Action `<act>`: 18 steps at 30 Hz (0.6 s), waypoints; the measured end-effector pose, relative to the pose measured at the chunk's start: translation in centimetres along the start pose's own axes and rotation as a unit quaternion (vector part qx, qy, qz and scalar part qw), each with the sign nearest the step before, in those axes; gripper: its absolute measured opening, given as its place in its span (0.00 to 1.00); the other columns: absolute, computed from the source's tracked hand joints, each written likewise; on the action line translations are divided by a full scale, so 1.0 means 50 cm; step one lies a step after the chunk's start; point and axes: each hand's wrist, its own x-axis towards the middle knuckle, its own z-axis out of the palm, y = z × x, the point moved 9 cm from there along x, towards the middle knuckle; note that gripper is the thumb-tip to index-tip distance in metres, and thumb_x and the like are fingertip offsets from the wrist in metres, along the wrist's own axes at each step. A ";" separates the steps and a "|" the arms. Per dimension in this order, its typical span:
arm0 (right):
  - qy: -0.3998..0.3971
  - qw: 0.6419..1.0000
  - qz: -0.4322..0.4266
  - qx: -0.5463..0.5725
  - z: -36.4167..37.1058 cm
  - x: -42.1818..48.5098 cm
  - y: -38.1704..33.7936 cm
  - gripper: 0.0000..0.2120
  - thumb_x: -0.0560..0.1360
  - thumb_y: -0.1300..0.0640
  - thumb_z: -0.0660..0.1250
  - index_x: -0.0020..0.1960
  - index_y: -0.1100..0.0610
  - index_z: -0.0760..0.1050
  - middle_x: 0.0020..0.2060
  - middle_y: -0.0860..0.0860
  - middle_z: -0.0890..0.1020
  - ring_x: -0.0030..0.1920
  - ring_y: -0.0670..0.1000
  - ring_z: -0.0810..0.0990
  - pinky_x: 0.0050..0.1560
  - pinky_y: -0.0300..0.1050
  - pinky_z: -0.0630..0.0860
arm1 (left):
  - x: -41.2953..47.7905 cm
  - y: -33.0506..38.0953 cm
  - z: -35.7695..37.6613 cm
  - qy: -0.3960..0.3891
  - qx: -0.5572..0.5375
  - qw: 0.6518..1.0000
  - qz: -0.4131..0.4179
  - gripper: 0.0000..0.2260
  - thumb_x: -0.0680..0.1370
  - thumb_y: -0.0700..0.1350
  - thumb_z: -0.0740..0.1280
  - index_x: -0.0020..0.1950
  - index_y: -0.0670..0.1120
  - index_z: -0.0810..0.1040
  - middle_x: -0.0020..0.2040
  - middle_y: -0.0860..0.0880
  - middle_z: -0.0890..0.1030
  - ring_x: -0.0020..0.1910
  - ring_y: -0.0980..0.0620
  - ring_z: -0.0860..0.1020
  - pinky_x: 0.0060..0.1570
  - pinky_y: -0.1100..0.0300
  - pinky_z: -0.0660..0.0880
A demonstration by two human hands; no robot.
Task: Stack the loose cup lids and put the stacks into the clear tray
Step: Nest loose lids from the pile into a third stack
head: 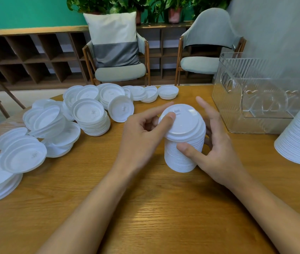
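Now your left hand (140,138) pinches the top lid (184,123) and your right hand (218,149) wraps the upright lid stack (174,158) on the counter (145,208). The clear tray (237,99) lies just beyond your right hand.
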 end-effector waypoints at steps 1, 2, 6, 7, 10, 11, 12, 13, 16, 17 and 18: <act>-0.005 1.000 -0.005 -0.002 0.002 0.000 -0.002 0.43 0.71 0.40 0.76 0.79 0.31 0.55 0.67 0.35 0.76 0.68 0.45 0.78 0.64 0.40 0.77 | -0.001 0.003 -0.003 0.006 0.011 1.000 0.008 0.11 0.83 0.47 0.71 0.64 0.52 0.86 0.33 0.52 0.67 0.35 0.55 0.66 0.38 0.63 0.65; -0.009 1.000 -0.009 -0.005 0.004 -0.001 -0.004 0.44 0.71 0.40 0.76 0.79 0.31 0.55 0.69 0.36 0.75 0.69 0.46 0.77 0.65 0.43 0.77 | -0.002 0.005 -0.005 0.009 0.023 1.000 0.014 0.10 0.82 0.47 0.72 0.63 0.52 0.86 0.33 0.52 0.66 0.34 0.55 0.65 0.38 0.63 0.65; -0.016 1.000 -0.016 -0.010 0.008 -0.002 -0.005 0.43 0.71 0.40 0.76 0.80 0.33 0.57 0.72 0.36 0.73 0.72 0.47 0.75 0.68 0.49 0.77 | -0.007 0.011 -0.003 0.025 0.068 0.997 0.023 0.09 0.80 0.51 0.72 0.59 0.55 0.88 0.31 0.51 0.64 0.32 0.56 0.65 0.37 0.63 0.65; -0.016 1.000 -0.017 -0.012 0.008 -0.002 -0.005 0.42 0.72 0.40 0.76 0.80 0.34 0.58 0.72 0.35 0.73 0.72 0.46 0.74 0.68 0.49 0.77 | -0.009 0.013 -0.005 0.033 0.080 0.996 0.027 0.10 0.80 0.53 0.72 0.59 0.56 0.88 0.32 0.53 0.65 0.33 0.57 0.66 0.38 0.63 0.65; -0.016 0.999 -0.017 -0.021 0.007 -0.003 -0.006 0.40 0.72 0.38 0.75 0.79 0.35 0.60 0.71 0.35 0.73 0.73 0.46 0.74 0.67 0.52 0.77 | -0.012 0.024 -0.001 0.033 0.118 0.991 0.052 0.17 0.77 0.60 0.71 0.64 0.57 0.85 0.43 0.56 0.75 0.44 0.57 0.76 0.44 0.64 0.70; -0.017 1.000 -0.015 -0.021 0.006 -0.003 -0.006 0.39 0.72 0.38 0.75 0.79 0.35 0.61 0.71 0.35 0.73 0.73 0.46 0.74 0.67 0.51 0.77 | -0.013 0.027 0.006 0.015 0.120 0.991 0.059 0.21 0.76 0.62 0.71 0.67 0.56 0.83 0.51 0.56 0.78 0.52 0.57 0.78 0.48 0.65 0.72; -0.017 1.000 -0.013 -0.020 0.006 -0.003 -0.006 0.39 0.72 0.38 0.74 0.78 0.35 0.61 0.71 0.34 0.73 0.72 0.46 0.74 0.66 0.50 0.78 | -0.015 0.027 0.013 -0.006 0.119 0.991 0.064 0.25 0.74 0.62 0.72 0.70 0.56 0.81 0.57 0.56 0.79 0.58 0.57 0.79 0.52 0.66 0.73; -0.017 1.000 -0.014 -0.020 0.006 -0.003 -0.008 0.39 0.72 0.38 0.75 0.78 0.35 0.61 0.71 0.34 0.73 0.72 0.46 0.74 0.66 0.49 0.77 | -0.017 0.027 0.019 -0.023 0.115 0.991 0.065 0.28 0.73 0.63 0.74 0.71 0.55 0.79 0.62 0.57 0.79 0.63 0.57 0.78 0.56 0.66 0.74; -0.020 1.000 -0.012 -0.014 0.006 -0.002 -0.009 0.40 0.71 0.38 0.75 0.79 0.36 0.61 0.70 0.34 0.73 0.72 0.45 0.74 0.66 0.46 0.78 | -0.017 0.020 0.022 -0.040 0.082 0.995 0.044 0.31 0.70 0.60 0.79 0.70 0.53 0.79 0.63 0.58 0.82 0.66 0.55 0.79 0.62 0.54 0.78; -0.023 1.000 -0.007 -0.010 0.006 -0.001 -0.009 0.40 0.71 0.38 0.75 0.78 0.35 0.61 0.70 0.34 0.73 0.72 0.45 0.74 0.65 0.46 0.78 | -0.016 0.021 0.020 -0.036 0.072 0.996 0.044 0.29 0.70 0.58 0.81 0.68 0.52 0.80 0.61 0.57 0.83 0.65 0.54 0.80 0.63 0.50 0.79; -0.025 1.000 -0.004 -0.007 0.007 0.000 -0.009 0.40 0.71 0.38 0.75 0.78 0.34 0.60 0.70 0.34 0.73 0.72 0.45 0.74 0.65 0.46 0.78 | -0.015 0.022 0.017 -0.032 0.068 0.996 0.047 0.27 0.70 0.56 0.82 0.66 0.51 0.81 0.60 0.57 0.84 0.64 0.54 0.81 0.62 0.47 0.79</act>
